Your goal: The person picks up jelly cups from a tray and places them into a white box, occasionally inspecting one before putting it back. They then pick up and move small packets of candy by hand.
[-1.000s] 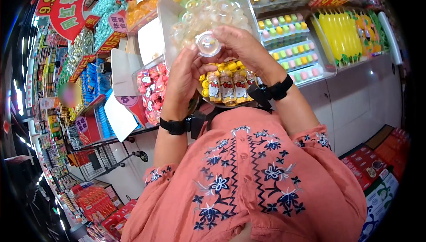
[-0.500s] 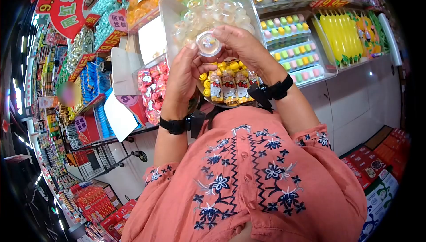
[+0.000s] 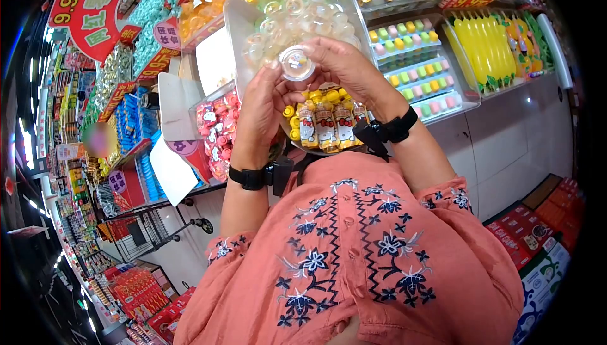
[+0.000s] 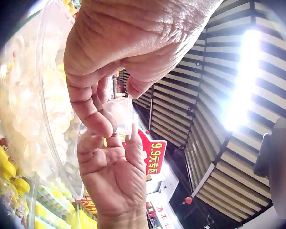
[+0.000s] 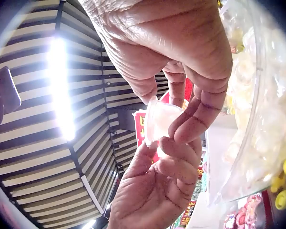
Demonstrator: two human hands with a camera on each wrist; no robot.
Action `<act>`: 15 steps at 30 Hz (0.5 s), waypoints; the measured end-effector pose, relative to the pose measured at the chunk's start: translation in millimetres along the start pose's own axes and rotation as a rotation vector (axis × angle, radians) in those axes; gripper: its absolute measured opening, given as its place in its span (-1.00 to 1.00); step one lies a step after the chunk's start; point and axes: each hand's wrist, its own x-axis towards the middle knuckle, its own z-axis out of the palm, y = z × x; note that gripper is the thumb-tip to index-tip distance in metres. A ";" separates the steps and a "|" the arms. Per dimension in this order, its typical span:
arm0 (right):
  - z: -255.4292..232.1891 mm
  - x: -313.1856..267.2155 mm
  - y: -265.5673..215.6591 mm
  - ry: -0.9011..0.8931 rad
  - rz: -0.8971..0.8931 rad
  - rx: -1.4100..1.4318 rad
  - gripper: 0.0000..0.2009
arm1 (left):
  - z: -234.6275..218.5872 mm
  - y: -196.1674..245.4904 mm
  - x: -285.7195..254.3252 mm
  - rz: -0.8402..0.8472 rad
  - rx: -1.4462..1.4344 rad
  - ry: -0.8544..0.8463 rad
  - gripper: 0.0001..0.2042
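Both hands hold a small clear jelly cup (image 3: 297, 63), its round lid facing the head camera. My left hand (image 3: 261, 95) pinches the cup's left edge between thumb and fingers. On the other side, my right hand (image 3: 348, 70) grips the rim with thumb and curled fingers. In the left wrist view the jelly cup (image 4: 119, 112) looks whitish and see-through, with fingers of both hands around its side. Just beyond the hands, many similar jelly cups (image 3: 303, 19) fill a clear bin (image 3: 232, 41).
Below the hands lie yellow-capped cartoon bottles (image 3: 325, 123). Pink packets (image 3: 218, 130) fill a bin to the left. Trays of pastel sweets (image 3: 417, 79) and long yellow packs (image 3: 484, 51) are at right. A shopping cart (image 3: 142, 231) stands at lower left.
The hands and the jelly cup stay almost in place. The head view shifts very slightly against the shelves.
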 end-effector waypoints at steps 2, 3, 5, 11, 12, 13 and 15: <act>0.2 -0.8 -0.5 -0.005 0.007 0.005 -0.64 | -3.7 -1.2 1.6 -0.014 0.025 -0.007 -0.64; 0.8 -1.5 -1.7 -0.007 0.010 0.008 -0.64 | -5.1 -2.0 2.2 -0.011 0.021 0.000 -0.64; 1.3 -1.5 -1.6 -0.005 0.014 0.020 -0.66 | -7.5 -3.3 3.2 -0.006 0.012 0.013 -0.65; 3.5 -0.4 1.3 0.009 -0.003 0.070 -0.66 | -1.3 1.7 2.8 0.002 0.058 0.086 -0.67; 2.7 0.2 3.2 0.011 -0.007 0.056 -0.63 | -1.2 0.7 2.3 0.011 0.090 0.091 -0.67; 2.5 0.6 5.0 0.011 -0.010 0.041 -0.61 | -1.8 -1.1 1.5 0.022 0.121 0.098 -0.67; 5.2 1.3 6.9 0.017 -0.016 0.035 -0.60 | -4.1 -3.3 0.6 0.035 0.155 0.105 -0.66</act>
